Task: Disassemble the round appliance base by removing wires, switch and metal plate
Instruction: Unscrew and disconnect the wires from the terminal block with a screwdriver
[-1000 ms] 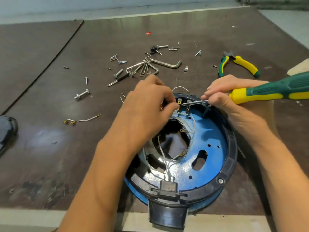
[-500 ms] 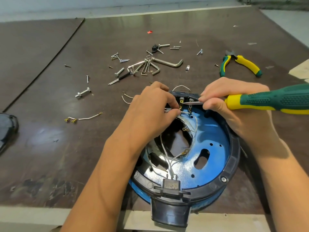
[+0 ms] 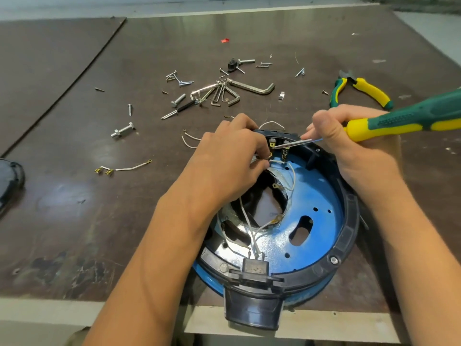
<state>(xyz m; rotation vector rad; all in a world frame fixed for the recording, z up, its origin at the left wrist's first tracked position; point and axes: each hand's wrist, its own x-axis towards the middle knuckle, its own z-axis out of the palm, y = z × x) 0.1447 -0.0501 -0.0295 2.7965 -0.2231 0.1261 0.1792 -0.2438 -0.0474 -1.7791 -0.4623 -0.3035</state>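
The round appliance base (image 3: 346,236), blue inside with a black rim, lies at the table's near edge. A shiny metal plate (image 3: 233,248) with a big centre hole sits in it, crossed by white wires (image 3: 292,179). The black switch (image 3: 277,142) with brass terminals sits at the base's far rim. My left hand (image 3: 224,166) pinches a white wire at the switch terminals. My right hand (image 3: 349,146) grips a green and yellow screwdriver (image 3: 404,119), its tip on a switch terminal.
A loose wire with brass connectors (image 3: 122,168) lies left of the base. Hex keys (image 3: 249,87), several bolts and screws (image 3: 123,129) are scattered behind it. Green and yellow pliers (image 3: 359,91) lie far right. A dark object (image 3: 10,178) is at the left edge.
The screwdriver tip has shifted slightly left, from the right-hand terminal onto a brass terminal nearer my left hand. My left fingers have pulled the white wire end a little toward me.
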